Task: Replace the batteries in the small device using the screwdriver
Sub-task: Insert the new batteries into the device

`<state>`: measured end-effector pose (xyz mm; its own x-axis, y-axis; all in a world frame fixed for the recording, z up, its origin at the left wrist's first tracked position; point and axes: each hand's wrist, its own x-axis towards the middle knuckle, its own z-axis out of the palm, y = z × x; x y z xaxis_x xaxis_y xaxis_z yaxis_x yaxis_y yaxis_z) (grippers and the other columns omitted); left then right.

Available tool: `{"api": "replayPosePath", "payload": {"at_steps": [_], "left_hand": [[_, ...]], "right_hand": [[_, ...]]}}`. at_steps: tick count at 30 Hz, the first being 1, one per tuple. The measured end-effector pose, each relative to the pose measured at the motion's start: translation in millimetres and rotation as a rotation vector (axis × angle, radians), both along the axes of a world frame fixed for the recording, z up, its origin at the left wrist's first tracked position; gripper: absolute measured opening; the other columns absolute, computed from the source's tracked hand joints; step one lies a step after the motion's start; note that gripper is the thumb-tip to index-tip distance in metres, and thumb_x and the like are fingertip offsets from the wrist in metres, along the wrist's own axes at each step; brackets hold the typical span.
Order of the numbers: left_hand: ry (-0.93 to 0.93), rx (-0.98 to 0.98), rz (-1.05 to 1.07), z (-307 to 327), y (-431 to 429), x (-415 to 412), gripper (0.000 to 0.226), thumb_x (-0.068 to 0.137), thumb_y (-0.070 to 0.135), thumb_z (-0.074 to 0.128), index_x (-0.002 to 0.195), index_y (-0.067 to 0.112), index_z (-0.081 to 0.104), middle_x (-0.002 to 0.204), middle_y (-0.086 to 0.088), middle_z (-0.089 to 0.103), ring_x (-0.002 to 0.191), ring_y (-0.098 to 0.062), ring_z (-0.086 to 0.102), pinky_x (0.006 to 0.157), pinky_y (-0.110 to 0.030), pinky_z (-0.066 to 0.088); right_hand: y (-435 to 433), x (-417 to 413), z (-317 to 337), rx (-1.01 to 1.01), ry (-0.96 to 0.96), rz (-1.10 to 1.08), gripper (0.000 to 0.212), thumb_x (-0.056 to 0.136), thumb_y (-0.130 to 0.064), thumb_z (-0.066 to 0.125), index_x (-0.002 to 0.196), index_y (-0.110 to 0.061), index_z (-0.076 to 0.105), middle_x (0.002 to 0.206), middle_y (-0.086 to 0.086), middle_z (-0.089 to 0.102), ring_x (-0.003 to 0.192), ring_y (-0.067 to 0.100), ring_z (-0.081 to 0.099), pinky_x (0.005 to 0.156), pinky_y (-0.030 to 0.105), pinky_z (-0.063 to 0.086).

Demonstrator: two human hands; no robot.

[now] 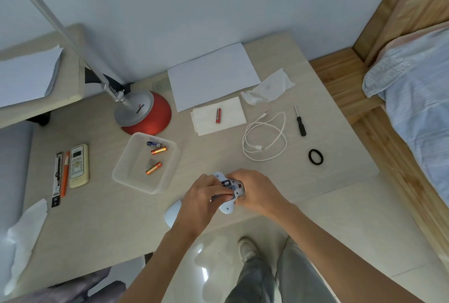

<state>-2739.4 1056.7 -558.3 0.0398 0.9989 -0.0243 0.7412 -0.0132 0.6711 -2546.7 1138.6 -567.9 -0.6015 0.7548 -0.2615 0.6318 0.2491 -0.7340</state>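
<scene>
Over the tabletop (97, 217), the right hand (257, 193) curls its fingers (237, 177) round the small white device (226, 208) while the left hand (202, 197) fingers (221, 192) pinch at its open battery compartment (227, 183).

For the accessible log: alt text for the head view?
Left hand and right hand grip the small device, battery bay open. Three batteries lie in a clear tray, one on a napkin; the screwdriver lies on the table, untouched.

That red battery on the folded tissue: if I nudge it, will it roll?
The red battery is a smooth cylinder lying on its side, so it will probably roll sideways if nudged. The soft folded tissue under it may damp that. Small and rigid, it should lift easily in a fingertip pinch.
</scene>
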Motion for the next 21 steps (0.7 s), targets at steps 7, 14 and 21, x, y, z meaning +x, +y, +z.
{"api": "replayPosePath", "payload": {"at_steps": [7,14,21], "left_hand": [[-0.010,-0.019,0.031,-8,7,2,0.019,0.082,0.015,0.094,0.094,0.029,0.089,0.089,0.008,0.068,0.084,-0.019,0.050,0.073,-0.035,0.045],[-0.160,-0.219,0.319,-3,14,3,0.037,0.060,0.032,0.108,0.085,0.036,0.081,0.105,0.005,0.056,0.108,-0.018,0.050,0.085,-0.023,0.048],[-0.269,-0.265,0.375,-10,12,0,0.062,0.057,0.028,0.109,0.095,0.023,0.060,0.108,-0.001,0.059,0.096,-0.007,0.060,0.073,-0.012,0.050]], "right_hand": [[-1,0,-3,0.016,0.002,-0.002,0.043,0.075,-0.023,0.081,0.115,-0.030,0.070,0.097,-0.009,0.069,0.084,0.012,0.064,0.074,0.035,0.058],[0,1,-5,0.026,0.009,0.003,0.041,0.075,-0.025,0.083,0.114,-0.030,0.071,0.096,-0.009,0.070,0.083,0.011,0.064,0.075,0.037,0.058],[1,0,-8,0.037,-0.009,0.005,0.042,0.075,-0.026,0.083,0.114,-0.032,0.071,0.095,-0.011,0.070,0.082,0.010,0.064,0.074,0.035,0.058]]}}
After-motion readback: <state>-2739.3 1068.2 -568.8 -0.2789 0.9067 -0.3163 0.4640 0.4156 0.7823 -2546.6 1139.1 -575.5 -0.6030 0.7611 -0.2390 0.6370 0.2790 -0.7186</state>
